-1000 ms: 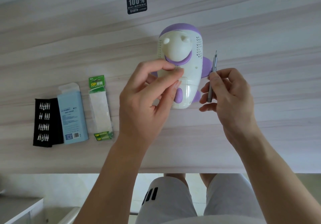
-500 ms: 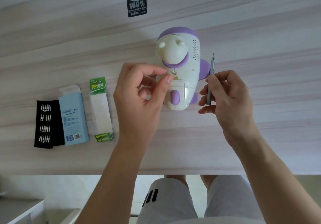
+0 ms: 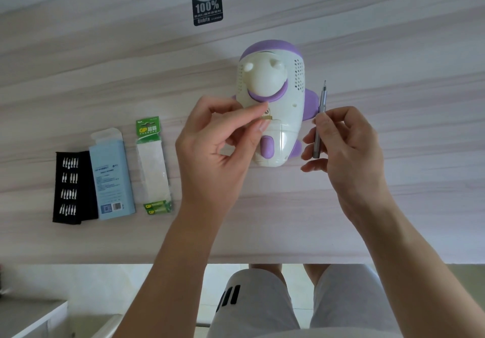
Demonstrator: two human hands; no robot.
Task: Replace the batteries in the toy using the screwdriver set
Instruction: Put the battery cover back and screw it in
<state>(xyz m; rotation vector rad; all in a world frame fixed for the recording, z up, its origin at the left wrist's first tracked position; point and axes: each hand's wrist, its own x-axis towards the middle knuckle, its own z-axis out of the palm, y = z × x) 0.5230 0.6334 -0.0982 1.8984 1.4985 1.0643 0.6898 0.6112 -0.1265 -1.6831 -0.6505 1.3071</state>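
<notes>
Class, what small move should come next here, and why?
Probably lift the screw out with the left hand, which pinches at it, and set it aside: the cover on the toy looks closed, and the right hand holds the screwdriver clear.

Toy [image 3: 273, 117] — smooth glossy plastic, cream and purple. Screwdriver [image 3: 318, 125] — brushed grey metal. Surface [image 3: 393, 49] — matt pale wood-grain laminate.

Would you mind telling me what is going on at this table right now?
A person is working on a white and purple toy lying on the table. The right hand holds the screwdriver beside it, while the left hand has thumb and forefinger together at the screw by its cover. The battery pack lies to the left.
</notes>
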